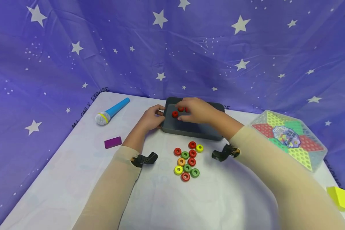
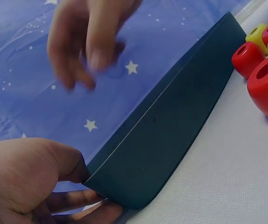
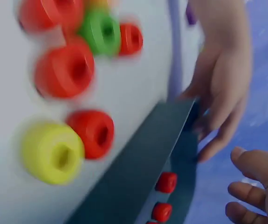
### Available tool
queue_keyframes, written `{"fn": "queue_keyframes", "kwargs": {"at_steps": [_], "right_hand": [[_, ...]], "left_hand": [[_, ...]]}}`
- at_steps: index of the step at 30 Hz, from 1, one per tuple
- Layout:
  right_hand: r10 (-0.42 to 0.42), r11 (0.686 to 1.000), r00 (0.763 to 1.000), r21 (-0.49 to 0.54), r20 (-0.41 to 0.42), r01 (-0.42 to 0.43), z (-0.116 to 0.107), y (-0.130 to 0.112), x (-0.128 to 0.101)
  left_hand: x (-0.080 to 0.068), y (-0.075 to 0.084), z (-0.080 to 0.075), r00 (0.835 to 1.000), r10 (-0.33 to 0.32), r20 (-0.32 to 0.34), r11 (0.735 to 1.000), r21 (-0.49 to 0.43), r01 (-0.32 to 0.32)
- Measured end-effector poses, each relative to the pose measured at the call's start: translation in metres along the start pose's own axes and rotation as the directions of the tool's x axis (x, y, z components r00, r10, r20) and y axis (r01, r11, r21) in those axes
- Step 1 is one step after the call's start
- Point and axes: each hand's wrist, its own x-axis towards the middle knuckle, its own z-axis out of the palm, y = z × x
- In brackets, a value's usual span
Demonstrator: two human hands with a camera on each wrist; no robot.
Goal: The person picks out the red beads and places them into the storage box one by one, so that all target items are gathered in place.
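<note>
i am steadying the dark grey rectangular plastic tray (image 1: pixel 189 129) with my left hand (image 1: pixel 152 117), my fingers and thumb curling round its left corner; in the left wrist view my thumb is lying on the outer wall and my fingers are tucking under the corner of the tray (image 2: pixel 171 135). my right hand (image 1: pixel 196 110) is hovering over the inside of the tray, fingers bending loosely downward, and i cannot tell whether the fingertips are pinching anything. three small red rings are lying on the tray floor in a row just beside those fingertips: the red ring nearest my left hand (image 1: pixel 175 114) is showing whole, the other two are partly hiding under my fingers. in the right wrist view two of them (image 3: pixel 166 182) are sitting just inside the tray wall, with my left hand (image 3: pixel 222 84) gripping the corner beyond.

the tray is sitting toward the far side of the white tablecloth (image 1: pixel 74 179). near its front wall, between my forearms, a cluster of red, green, yellow and orange rings (image 1: pixel 188 161) is lying on the cloth, some touching.

to the left a blue toy microphone (image 1: pixel 112 111) and a purple flat block (image 1: pixel 113 142) are lying apart. to the right a hexagonal checkers board in a clear case (image 1: pixel 288 139) and a yellow block (image 1: pixel 339 198) are resting.
</note>
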Motion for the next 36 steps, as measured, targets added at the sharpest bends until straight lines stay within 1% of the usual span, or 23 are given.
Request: {"fn": "queue_keyframes", "kwargs": {"at_steps": [3,6,9,11,14,17,21,25,30,33,36], "right_hand": [[-0.002,0.999,1.000,0.042,-0.025,0.003,0.002,-0.010,-0.034],[0.030,0.998,0.999,0.060,-0.042,-0.027,0.014,-0.017,-0.062],[0.070,0.996,0.996,0.049,-0.048,-0.068,0.033,-0.020,-0.081],[0.088,0.996,0.994,0.020,-0.059,-0.087,0.046,-0.021,-0.088],[0.113,0.993,0.991,-0.033,-0.067,-0.115,0.061,-0.020,-0.092],[0.129,0.989,0.990,-0.062,-0.065,-0.133,0.069,-0.020,-0.092],[0.147,0.987,0.989,-0.062,-0.031,-0.148,0.070,-0.020,-0.090],[0.161,0.985,0.987,-0.071,0.022,-0.159,0.068,-0.020,-0.088],[0.163,0.983,0.985,-0.092,0.055,-0.157,0.059,-0.024,-0.088],[0.161,0.984,0.985,-0.090,0.054,-0.156,0.044,-0.026,-0.089],[0.145,0.986,0.988,-0.094,0.052,-0.140,0.025,-0.026,-0.088]], "left_hand": [[0.000,0.001,0.000,1.000,-0.001,0.000,1.000,0.003,0.001],[0.000,0.000,-0.002,1.000,-0.010,-0.002,1.000,0.008,0.010],[-0.001,-0.002,-0.006,1.000,-0.026,0.001,1.000,0.007,0.026],[-0.002,-0.004,-0.007,0.999,-0.033,-0.003,0.999,0.006,0.033],[-0.003,-0.007,-0.007,0.999,-0.039,-0.010,0.999,-0.001,0.039],[-0.004,-0.008,-0.007,0.999,-0.040,-0.015,0.999,-0.002,0.040],[-0.003,-0.008,-0.004,0.999,-0.038,-0.011,0.999,-0.010,0.038],[-0.002,-0.006,-0.002,0.999,-0.033,-0.007,0.999,-0.017,0.033],[-0.002,-0.003,0.000,0.999,-0.034,-0.001,0.999,-0.011,0.034],[-0.002,-0.002,0.001,1.000,-0.027,0.001,1.000,-0.012,0.027],[-0.002,0.000,0.001,1.000,-0.017,0.005,1.000,-0.022,0.018]]}}
